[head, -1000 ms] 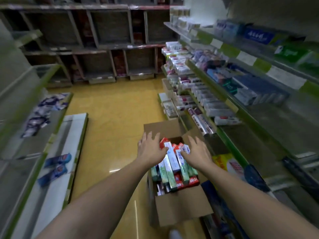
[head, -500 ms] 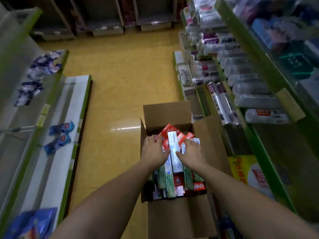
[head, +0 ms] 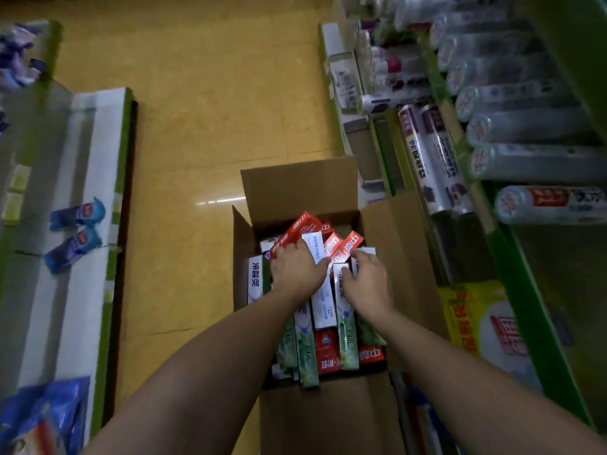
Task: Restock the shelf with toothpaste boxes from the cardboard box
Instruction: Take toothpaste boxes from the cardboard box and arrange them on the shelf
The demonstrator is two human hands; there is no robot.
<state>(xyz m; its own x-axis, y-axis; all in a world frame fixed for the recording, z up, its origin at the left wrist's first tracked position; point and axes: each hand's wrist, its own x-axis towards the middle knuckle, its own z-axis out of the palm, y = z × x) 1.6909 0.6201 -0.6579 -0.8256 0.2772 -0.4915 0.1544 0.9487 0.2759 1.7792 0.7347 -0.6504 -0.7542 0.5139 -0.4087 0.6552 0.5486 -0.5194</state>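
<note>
Lower centre: left hand [head: 297, 272] and right hand [head: 369, 285] are curled round jumbled boxes [head: 307, 349] in the carton [head: 297, 188]; if lifted unevenly, some may be dropped or crushed.

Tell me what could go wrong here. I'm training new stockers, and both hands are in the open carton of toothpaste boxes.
1. The toothpaste boxes lie loose and crisscrossed in the cardboard box; a bunch lifted between the left hand and right hand could shed some.
2. The red boxes sit tilted on top and may slide off or get crushed under the hands.
</note>
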